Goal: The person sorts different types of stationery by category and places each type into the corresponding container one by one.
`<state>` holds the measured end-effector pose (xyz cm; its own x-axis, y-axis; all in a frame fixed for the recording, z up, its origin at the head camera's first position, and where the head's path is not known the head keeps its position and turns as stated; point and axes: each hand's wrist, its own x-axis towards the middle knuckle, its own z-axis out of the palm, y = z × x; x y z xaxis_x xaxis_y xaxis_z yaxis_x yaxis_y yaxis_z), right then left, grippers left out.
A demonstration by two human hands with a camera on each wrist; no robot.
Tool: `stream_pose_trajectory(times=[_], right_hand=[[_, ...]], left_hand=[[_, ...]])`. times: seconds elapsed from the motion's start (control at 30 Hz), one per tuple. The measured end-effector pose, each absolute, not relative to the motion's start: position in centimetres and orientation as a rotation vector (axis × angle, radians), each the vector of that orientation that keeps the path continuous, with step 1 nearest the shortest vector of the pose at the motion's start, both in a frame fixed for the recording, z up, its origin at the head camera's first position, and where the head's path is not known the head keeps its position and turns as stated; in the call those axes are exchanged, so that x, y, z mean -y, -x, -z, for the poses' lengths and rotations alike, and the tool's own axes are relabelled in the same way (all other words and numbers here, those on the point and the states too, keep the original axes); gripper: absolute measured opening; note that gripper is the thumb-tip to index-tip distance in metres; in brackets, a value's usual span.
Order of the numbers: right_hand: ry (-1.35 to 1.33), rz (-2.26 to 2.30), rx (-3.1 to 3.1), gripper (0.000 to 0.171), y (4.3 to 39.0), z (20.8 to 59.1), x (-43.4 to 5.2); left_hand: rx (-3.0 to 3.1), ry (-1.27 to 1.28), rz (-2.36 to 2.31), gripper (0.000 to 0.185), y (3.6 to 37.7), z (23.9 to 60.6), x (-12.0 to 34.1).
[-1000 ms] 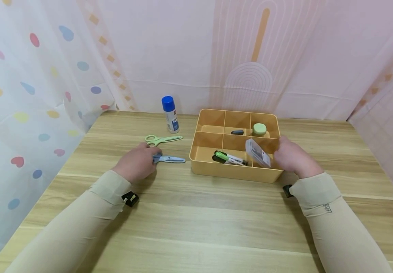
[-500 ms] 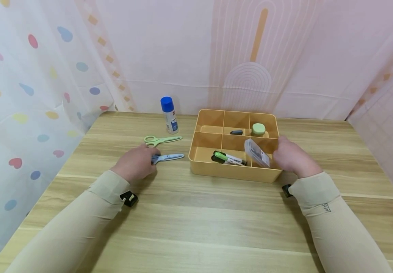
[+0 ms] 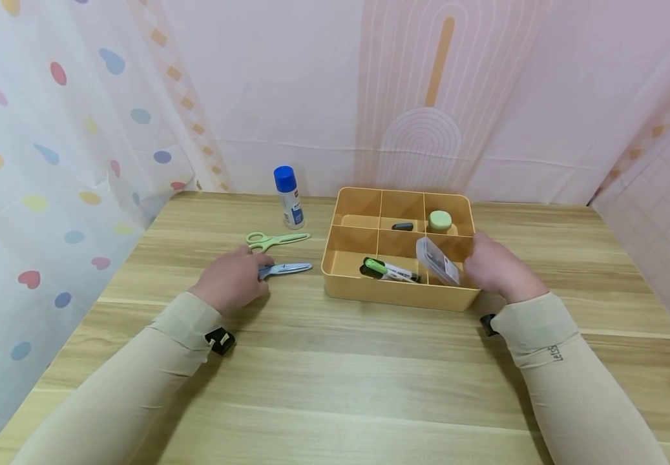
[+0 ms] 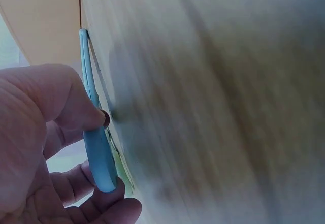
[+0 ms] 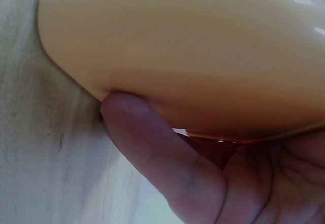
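Observation:
My left hand (image 3: 232,279) pinches the handles of the light blue scissors (image 3: 289,268) at the left of the table, and its fingers cover most of the loops. In the left wrist view the blue scissors (image 4: 100,155) stand on edge between thumb and fingers, close over the wood. Green scissors (image 3: 279,241) lie just beyond them. My right hand (image 3: 500,268) grips the right wall of the tan divided storage box (image 3: 393,295). In the right wrist view the thumb (image 5: 147,137) presses against the box's outer wall (image 5: 167,36); the other fingers are mostly hidden.
A glue bottle with a blue cap (image 3: 289,197) stands behind the scissors. The box compartments hold markers (image 3: 393,270), a clear plastic case (image 3: 438,261), a pale green round-cornered item (image 3: 440,221) and a small dark item (image 3: 402,227). A patterned curtain (image 3: 288,77) hangs behind.
The blue scissors' blades have swung slightly away from me and tilted in my left hand's grip. My right hand stays on the box.

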<state>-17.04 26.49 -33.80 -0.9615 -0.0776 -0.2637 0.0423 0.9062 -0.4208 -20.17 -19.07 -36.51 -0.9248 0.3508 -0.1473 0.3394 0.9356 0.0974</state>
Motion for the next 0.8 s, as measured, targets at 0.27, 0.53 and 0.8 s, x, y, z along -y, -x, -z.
stream_pose_trajectory(times=[0.27,0.53,0.8], right_hand=[[0.006,0.640,-2.789,0.056,16.9,33.7,-26.3],[0.010,0.626,-2.791,0.054,17.0,33.7,-26.4],[0.008,0.624,-2.791,0.054,17.0,33.7,-26.4]], left_hand=[[-2.947,-0.515,-0.081,0.046,20.0,36.8,18.9],[-3.013,-0.474,-0.193,0.048,20.0,36.4,18.8],[-3.096,-0.432,-0.232,0.044,20.1,35.0,18.6]])
